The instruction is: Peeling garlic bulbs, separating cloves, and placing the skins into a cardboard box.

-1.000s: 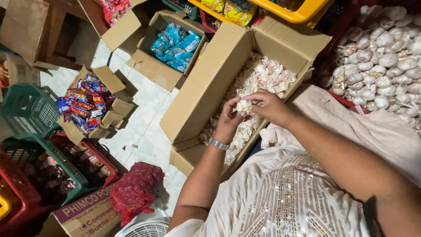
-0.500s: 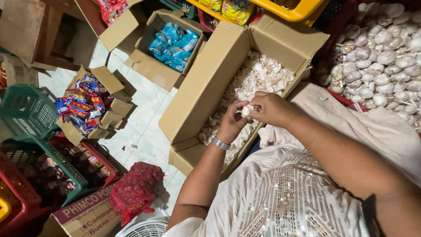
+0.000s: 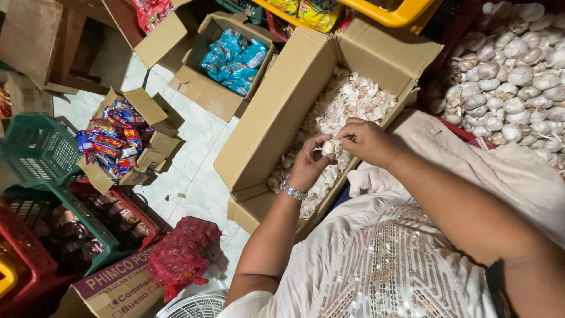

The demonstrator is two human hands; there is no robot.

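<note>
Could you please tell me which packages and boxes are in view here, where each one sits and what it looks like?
Long brown carton, centre: holds pale garlic skins, under both hands.
Blue snack packets, in an open carton, upper centre.
Red and blue sachets, in a small open carton, left.
Yellow packets, in a yellow basket, top.
Printed carton, bottom left: brown with a purple band.
Red mesh bag, beside it.

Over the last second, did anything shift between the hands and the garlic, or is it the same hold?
Barely. Both hands stay over the long cardboard box of peelings; the left hand still cups the garlic bulb while the right hand keeps picking at it, fingers slightly shifted. The other boxes, baskets and red mesh bag stayed put.
</note>
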